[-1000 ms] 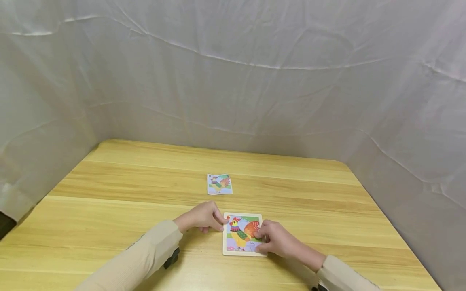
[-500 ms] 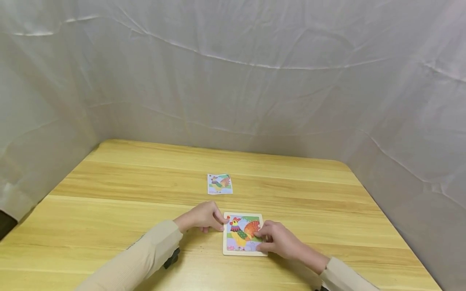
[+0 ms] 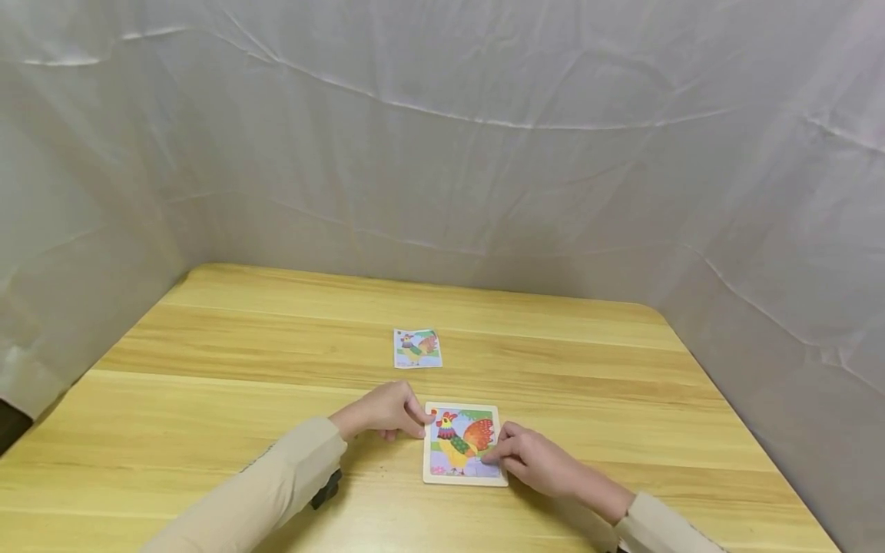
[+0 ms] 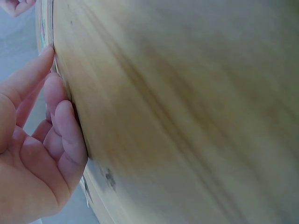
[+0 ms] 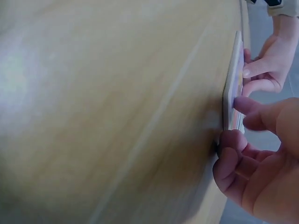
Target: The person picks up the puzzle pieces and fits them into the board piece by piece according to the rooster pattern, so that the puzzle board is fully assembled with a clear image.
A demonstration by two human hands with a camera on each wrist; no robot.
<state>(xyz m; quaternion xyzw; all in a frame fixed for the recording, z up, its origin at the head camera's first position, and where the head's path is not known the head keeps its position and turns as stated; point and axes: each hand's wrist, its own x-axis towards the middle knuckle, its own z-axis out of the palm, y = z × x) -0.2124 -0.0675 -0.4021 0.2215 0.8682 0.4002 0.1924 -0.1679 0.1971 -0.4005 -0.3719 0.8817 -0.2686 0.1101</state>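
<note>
A square rooster jigsaw puzzle (image 3: 462, 445) in a pale wooden frame lies flat on the table. With its fingertips, my left hand (image 3: 387, 411) holds the frame's left edge near the far corner; the left wrist view shows its other fingers (image 4: 70, 135) curled on the tabletop. My right hand (image 3: 542, 465) touches the puzzle's lower right part with one digit. Its remaining fingers (image 5: 229, 163) are bent beside the frame's right edge in the right wrist view. A faint seam shows in the picture near that touching digit.
Behind the puzzle lies a small paper card (image 3: 418, 349) with the same rooster picture. The wood-grain table (image 3: 242, 338) is bordered at the back and sides by a hanging pale grey sheet (image 3: 442, 153). A dark band (image 3: 326, 490) sits at the left cuff.
My right hand has drawn its two spread digits off the puzzle's right part, leaving one touching a little higher. More of the lower right corner shows. The left hand and card stay put.
</note>
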